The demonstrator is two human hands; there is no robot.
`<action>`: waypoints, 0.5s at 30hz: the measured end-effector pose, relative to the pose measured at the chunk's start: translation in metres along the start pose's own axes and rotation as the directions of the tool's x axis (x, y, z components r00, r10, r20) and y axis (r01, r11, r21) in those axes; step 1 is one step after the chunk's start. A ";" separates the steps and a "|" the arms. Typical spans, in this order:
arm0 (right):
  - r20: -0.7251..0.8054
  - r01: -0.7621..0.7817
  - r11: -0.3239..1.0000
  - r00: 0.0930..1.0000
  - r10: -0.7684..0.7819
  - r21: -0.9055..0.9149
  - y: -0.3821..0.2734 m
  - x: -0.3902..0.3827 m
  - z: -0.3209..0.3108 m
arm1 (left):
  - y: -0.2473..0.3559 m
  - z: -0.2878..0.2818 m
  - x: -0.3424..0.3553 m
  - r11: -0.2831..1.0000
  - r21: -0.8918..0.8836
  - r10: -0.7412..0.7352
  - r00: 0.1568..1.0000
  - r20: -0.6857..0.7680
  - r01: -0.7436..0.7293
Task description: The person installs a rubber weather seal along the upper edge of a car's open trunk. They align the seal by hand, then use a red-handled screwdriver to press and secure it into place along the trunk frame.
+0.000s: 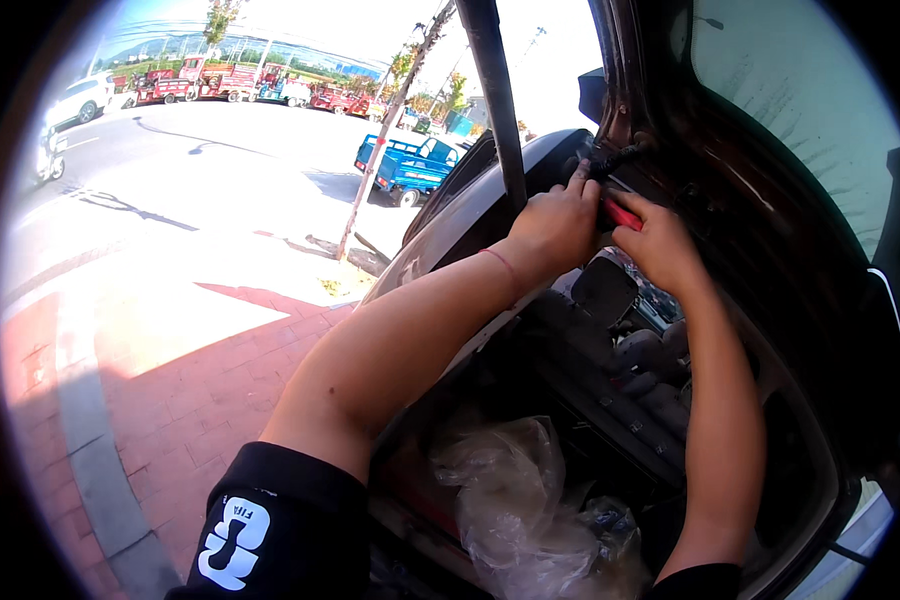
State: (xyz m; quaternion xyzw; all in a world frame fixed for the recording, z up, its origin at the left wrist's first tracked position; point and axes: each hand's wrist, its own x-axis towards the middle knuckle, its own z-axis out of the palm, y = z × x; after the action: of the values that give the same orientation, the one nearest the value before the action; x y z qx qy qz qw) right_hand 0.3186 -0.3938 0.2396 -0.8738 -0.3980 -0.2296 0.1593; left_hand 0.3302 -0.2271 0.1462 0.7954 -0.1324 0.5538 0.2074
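Both my arms reach up to the upper corner of a car's open rear, beside the hinge area [610,150] of the raised dark tailgate [730,215]. My left hand [558,225] presses against the frame there, one finger stretched up and the others curled. What those curled fingers hold, if anything, is hidden. Close beside it, my right hand [658,240] is closed around a tool with a red handle [623,213]. The tool's working end is out of sight, so its kind does not show. A dark support strut [497,100] stands just left of my left hand.
Clear plastic sheeting [515,490] lies in the cargo area below my arms. Further in are grey seats with a headrest [606,288]. Outside on the left, a thin tree trunk [363,190] and a blue cargo vehicle [410,165] stand beyond the red brick pavement [190,410].
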 end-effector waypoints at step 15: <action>-0.040 0.117 0.945 0.990 -0.135 -0.306 -0.069 0.016 -0.024 | -0.009 0.021 -0.004 0.995 0.095 0.027 0.978 -0.208 -0.007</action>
State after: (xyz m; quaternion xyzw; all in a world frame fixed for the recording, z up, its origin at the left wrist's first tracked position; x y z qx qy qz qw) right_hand 0.2686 -0.3515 0.2753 -0.8533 -0.4082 -0.3239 0.0207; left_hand 0.3501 -0.2289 0.1343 0.7405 -0.0906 0.6417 0.1779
